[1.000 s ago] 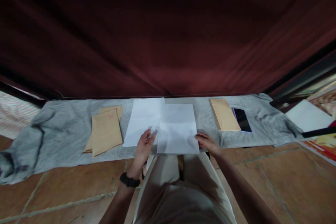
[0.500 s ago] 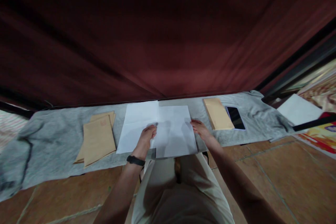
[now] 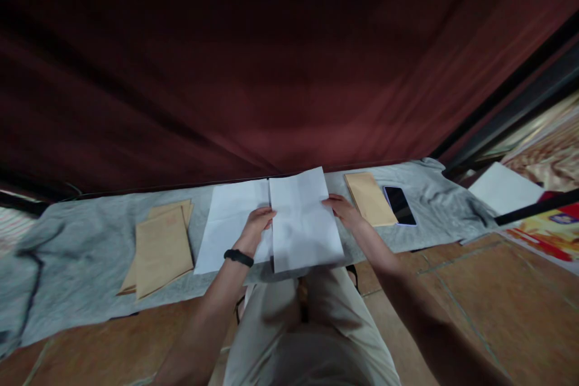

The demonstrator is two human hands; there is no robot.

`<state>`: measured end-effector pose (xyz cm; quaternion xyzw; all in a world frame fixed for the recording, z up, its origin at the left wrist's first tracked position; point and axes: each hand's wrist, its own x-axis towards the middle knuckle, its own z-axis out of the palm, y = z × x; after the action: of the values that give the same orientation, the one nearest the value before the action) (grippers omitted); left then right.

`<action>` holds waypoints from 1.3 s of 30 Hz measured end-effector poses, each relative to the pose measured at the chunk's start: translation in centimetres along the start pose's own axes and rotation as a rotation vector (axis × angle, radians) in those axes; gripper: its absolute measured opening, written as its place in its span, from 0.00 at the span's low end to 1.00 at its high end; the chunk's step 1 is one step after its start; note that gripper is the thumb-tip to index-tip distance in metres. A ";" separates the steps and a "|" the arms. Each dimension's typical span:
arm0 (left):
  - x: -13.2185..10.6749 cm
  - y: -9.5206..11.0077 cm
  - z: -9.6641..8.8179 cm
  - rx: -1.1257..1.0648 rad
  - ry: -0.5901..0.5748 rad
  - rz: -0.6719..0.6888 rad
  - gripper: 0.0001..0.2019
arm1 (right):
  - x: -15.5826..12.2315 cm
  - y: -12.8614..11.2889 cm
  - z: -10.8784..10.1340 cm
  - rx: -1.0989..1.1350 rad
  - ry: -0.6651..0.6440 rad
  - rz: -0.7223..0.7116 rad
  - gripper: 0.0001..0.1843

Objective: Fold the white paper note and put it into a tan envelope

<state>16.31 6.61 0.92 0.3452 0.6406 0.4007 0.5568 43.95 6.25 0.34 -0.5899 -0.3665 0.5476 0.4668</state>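
Observation:
A white sheet of paper [image 3: 305, 223] is held by its two side edges in front of me, its far end lifted a little. My left hand [image 3: 259, 221] is closed on the left edge, fingers pinched together. On the right edge, my right hand [image 3: 341, 208] grips the paper with the thumb hidden or hard to make out. Beside it on the left lies more white paper [image 3: 228, 223], with a faint crease across it; my left hand and wrist cover part of its right side.
Brown envelopes [image 3: 163, 253] overlap on the grey cloth [image 3: 90, 253] at left. A stack of brown envelopes [image 3: 370, 198] and a phone [image 3: 400, 205] lie at right. A dark red curtain [image 3: 280, 102] hangs behind. Farther right are a white sheet [image 3: 505, 190] and a colourful printed item [image 3: 549, 229].
The held sheet has been raised, its far edge tilting up. Both hands now grip its sides. The view has shifted slightly.

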 end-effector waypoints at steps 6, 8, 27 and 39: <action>0.2 4.4 1.4 -0.030 -0.084 0.118 0.17 | 0.0 -6.1 -1.1 0.067 -0.096 -0.065 0.18; 0.2 6.0 1.7 -0.057 -0.110 0.181 0.18 | -0.2 -8.0 -1.8 0.063 -0.096 -0.164 0.16; -1.1 -5.5 0.6 0.517 -0.288 0.927 0.19 | -3.6 4.6 -6.5 -0.552 -0.035 -0.704 0.15; -1.9 -8.3 0.3 0.912 -0.390 0.902 0.36 | -6.0 9.7 -8.8 -0.954 -0.165 -0.802 0.27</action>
<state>16.95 1.34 -5.72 0.8461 0.4263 0.2134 0.2386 51.13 -3.62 -7.36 -0.5056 -0.7982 0.1499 0.2913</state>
